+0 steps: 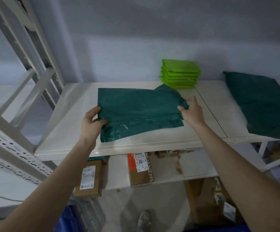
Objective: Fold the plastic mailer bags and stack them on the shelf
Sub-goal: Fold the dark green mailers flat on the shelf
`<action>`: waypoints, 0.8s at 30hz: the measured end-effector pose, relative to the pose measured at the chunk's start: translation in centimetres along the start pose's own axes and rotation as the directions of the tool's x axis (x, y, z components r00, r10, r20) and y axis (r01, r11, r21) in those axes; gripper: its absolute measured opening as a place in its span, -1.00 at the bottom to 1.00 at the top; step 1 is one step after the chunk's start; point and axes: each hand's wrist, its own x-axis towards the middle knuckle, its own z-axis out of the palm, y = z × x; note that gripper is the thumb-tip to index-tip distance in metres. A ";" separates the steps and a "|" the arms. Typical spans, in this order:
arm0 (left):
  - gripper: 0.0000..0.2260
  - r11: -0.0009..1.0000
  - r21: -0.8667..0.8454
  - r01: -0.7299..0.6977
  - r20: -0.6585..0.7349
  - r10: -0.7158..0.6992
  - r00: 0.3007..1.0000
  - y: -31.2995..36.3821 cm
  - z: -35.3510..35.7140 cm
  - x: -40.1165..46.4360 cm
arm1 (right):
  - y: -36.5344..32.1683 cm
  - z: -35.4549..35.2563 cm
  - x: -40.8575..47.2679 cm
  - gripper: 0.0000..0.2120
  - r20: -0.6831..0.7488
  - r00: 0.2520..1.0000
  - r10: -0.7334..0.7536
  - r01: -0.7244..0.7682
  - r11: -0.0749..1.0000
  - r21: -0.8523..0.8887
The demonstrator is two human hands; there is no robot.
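Note:
A dark green plastic mailer bag lies spread on the white shelf, partly folded, its right part lifted. My left hand grips the bag's left edge, thumb on top. My right hand pinches the bag's raised right edge. Behind it, at the back of the shelf, stands a stack of several folded light green mailer bags. A pile of flat dark green mailer bags lies on the shelf's right part.
White metal shelf uprights rise at the left. Cardboard parcels lie on the lower shelf, and another box stands below. A grey wall is right behind the shelf.

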 end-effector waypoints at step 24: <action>-0.61 0.984 0.173 0.038 0.009 -0.041 0.999 -4.1 0.0 -1.1 | 2.6 2.0 1.5 -0.57 0.185 0.977 0.106 -0.088 0.991 -0.104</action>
